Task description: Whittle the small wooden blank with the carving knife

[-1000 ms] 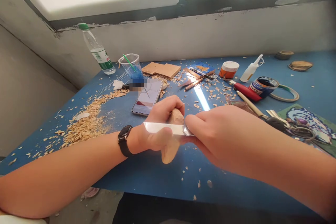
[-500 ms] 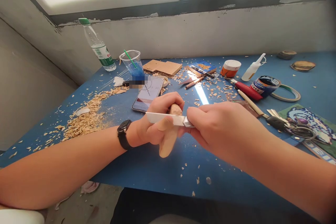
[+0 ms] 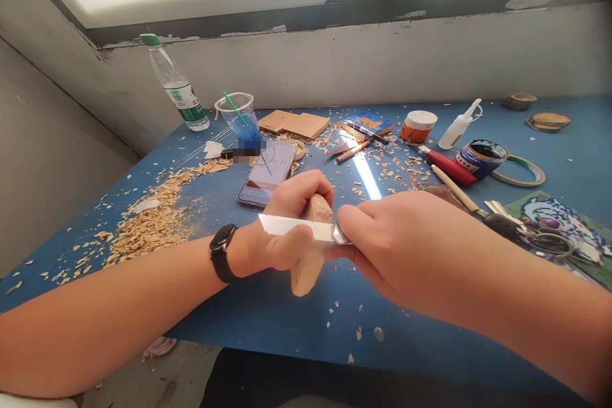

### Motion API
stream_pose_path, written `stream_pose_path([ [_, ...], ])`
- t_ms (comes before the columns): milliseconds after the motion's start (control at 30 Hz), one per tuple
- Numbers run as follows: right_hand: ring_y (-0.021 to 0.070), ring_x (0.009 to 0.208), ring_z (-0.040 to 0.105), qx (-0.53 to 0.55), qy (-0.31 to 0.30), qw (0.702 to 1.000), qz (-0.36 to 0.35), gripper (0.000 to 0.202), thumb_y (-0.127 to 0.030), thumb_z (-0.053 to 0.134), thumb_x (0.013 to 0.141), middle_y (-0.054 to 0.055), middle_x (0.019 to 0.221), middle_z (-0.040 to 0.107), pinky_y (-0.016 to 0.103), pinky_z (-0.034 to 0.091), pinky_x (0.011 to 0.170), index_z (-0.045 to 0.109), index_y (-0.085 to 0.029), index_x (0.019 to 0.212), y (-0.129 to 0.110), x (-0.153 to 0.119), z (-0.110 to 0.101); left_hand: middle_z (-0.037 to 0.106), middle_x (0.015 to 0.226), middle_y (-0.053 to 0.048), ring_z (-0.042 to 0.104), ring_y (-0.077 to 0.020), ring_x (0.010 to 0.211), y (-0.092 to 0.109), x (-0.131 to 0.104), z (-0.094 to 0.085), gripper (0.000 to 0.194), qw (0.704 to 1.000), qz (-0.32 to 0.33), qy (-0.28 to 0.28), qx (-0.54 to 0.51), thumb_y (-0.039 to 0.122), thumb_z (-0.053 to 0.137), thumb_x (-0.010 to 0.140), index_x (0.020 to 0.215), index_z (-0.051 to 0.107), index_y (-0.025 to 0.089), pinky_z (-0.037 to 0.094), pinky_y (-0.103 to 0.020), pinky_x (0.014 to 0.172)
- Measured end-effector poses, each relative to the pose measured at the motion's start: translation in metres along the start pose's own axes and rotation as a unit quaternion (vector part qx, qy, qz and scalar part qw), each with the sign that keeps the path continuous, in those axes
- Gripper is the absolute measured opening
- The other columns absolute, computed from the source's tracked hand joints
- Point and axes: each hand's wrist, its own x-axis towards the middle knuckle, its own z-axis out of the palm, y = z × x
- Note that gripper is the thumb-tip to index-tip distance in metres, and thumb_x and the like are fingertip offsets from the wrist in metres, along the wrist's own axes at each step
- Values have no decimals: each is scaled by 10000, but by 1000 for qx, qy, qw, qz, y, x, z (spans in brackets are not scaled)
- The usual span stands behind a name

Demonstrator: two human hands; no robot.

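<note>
My left hand (image 3: 291, 220) is closed around a pale piece of carved wood (image 3: 308, 273), whose rounded top and lower end stick out of the grip. In my right hand (image 3: 389, 242) is a utility knife (image 3: 282, 227), its handle mostly hidden by the fingers. The broad blade points left and lies across the wood, and my left thumb is against the blade. A dark watch (image 3: 222, 252) is on my left wrist. Just beyond my left hand lies a phone (image 3: 268, 173) showing a clock face.
Wood shavings (image 3: 150, 223) are heaped on the blue table (image 3: 248, 325) at left. Behind stand a water bottle (image 3: 182, 99), a plastic cup (image 3: 239, 118) and a wooden board (image 3: 294, 123). To the right are a white-lidded jar (image 3: 419, 126), glue bottle (image 3: 456, 132), open tin (image 3: 480, 159) and keys (image 3: 549, 242).
The knife blade has shifted slightly down and toward me along the wood, with my right hand. The wood has turned a little, showing more of its top. Both hands keep their hold.
</note>
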Motion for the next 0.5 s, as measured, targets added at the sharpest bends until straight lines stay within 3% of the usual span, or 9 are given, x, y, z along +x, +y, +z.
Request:
stream_pose_path([
  [167, 131, 479, 314, 4, -42, 999, 5, 103, -164, 632, 857, -16, 636, 588, 345, 144, 529, 592, -239, 799, -3, 1, 1, 513, 780, -53, 443, -228, 703, 10, -1, -1, 514, 995, 80, -28, 52, 751, 569, 834, 876, 545, 239, 446, -401, 618],
  [500, 133, 471, 318, -39, -4, 995, 88, 179, -172, 658, 860, -31, 585, 534, 304, 140, 504, 530, -242, 757, -6, 3, 8, 531, 755, -36, 448, -193, 653, -1, -3, 0, 593, 1000, 18, 9, 5, 794, 504, 913, 860, 588, 210, 425, -360, 591],
])
